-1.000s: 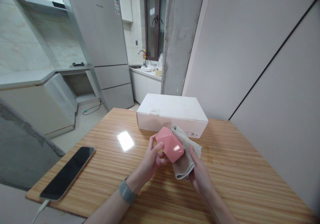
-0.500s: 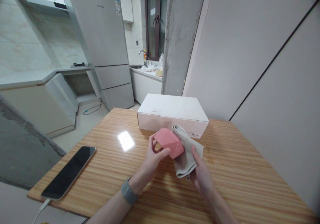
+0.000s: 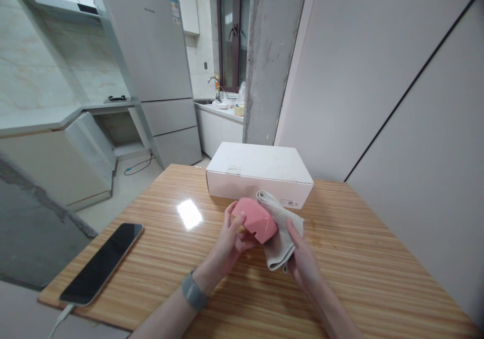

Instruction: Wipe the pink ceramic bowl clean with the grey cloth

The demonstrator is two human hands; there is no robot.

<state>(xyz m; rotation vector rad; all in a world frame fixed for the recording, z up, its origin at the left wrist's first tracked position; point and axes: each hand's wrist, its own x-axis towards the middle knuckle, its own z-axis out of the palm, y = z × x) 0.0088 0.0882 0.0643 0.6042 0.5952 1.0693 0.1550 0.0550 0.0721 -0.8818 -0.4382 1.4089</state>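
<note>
left hand (image 3: 230, 241) gripped the faceted pink piece (image 3: 257, 219) by its left end, above the table (image 3: 359, 243), apparently leaving the right end free for the cloth (image 3: 282, 228). right hand (image 3: 304, 261) held that cloth folded against it (thicker padding, presumably). white box (image 3: 260, 162) stood just beyond.

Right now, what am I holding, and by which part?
Left hand: the pink object, by its left end. Right hand: the gray cloth, by its right side.
</note>
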